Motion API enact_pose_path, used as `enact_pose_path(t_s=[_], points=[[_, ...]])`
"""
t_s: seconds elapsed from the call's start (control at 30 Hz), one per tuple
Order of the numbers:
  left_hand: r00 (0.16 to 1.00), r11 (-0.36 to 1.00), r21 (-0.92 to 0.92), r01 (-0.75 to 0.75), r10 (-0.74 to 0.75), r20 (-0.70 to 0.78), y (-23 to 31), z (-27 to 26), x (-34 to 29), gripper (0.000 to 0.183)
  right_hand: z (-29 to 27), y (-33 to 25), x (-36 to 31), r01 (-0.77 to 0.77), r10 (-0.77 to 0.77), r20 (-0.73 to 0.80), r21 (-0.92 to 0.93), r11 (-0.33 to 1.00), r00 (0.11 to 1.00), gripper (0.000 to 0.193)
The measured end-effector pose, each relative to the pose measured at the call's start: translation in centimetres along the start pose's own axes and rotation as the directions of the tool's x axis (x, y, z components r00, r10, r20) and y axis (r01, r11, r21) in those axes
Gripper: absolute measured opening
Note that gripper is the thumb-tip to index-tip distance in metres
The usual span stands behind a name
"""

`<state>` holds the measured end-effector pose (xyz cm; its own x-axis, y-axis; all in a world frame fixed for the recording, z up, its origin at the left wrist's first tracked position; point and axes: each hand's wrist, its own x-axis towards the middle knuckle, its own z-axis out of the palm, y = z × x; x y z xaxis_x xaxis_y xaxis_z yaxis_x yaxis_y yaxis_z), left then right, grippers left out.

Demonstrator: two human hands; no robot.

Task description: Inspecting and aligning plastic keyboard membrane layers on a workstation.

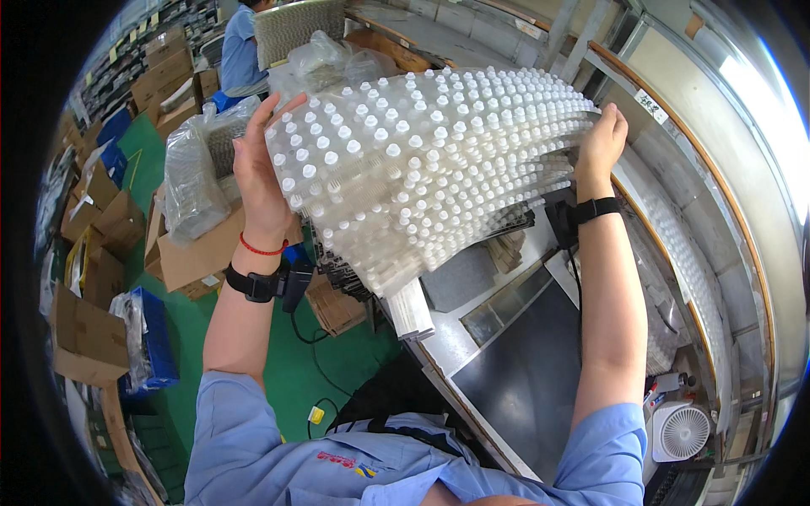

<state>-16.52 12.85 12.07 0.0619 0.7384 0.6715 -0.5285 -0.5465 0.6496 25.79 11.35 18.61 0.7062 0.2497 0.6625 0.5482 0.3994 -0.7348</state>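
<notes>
Gripping packed block of small white-capped bottles (422, 169) with left hand (257, 169) and right hand (601, 139) clamped on opposite ends above bench (523, 371) edge; keeping pressure even, block level.

This is a factory packing floor. Well left of the fingers (278, 110), open brown cardboard cartons (118, 223) crowd a green painted floor (295, 371), with clear plastic bags of small parts (190, 181) piled among them. Beyond the fingers, another worker in a blue work shirt (240, 51) sits at a station. Below the fingers runs a long grey metal worktop (472, 329), and a small white desk fan (682, 432) sits at its near right end.
</notes>
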Motion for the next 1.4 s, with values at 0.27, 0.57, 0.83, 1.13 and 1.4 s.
enact_pose_path(t_s=[0.27,0.57,0.83,1.13,1.4], points=[[0.997,0.997,-0.056,0.05,-0.054,-0.061,-0.2,-1.8,-0.5,0.073,-1.3,-1.4,-1.8,0.096,-0.097,0.008,0.034,0.995,0.995,0.043],[0.975,0.997,0.072,-0.005,0.021,-0.22,1.1,-4.3,-3.2,0.061,-9.9,-10.4,-11.1,0.147,-0.179,0.276,0.131,0.98,0.945,0.04],[0.975,0.983,0.184,0.024,0.017,-0.22,2.4,-2.1,-2.2,0.056,-14.8,-19.0,-11.9,0.62,-0.671,0.258,0.257,0.741,0.695,0.058],[0.873,0.842,-0.245,0.481,-0.433,0.225,1.9,-0.6,3.1,0.09,-7.5,-12.0,-13.1,0.035,-0.103,0.305,0.221,0.975,0.947,0.057],[0.586,0.584,-0.091,0.807,-0.769,0.258,0.9,-0.3,8.0,0.091,-2.7,-8.3,-18.4,-0.099,0.087,0.324,0.022,0.995,0.942,0.078]])
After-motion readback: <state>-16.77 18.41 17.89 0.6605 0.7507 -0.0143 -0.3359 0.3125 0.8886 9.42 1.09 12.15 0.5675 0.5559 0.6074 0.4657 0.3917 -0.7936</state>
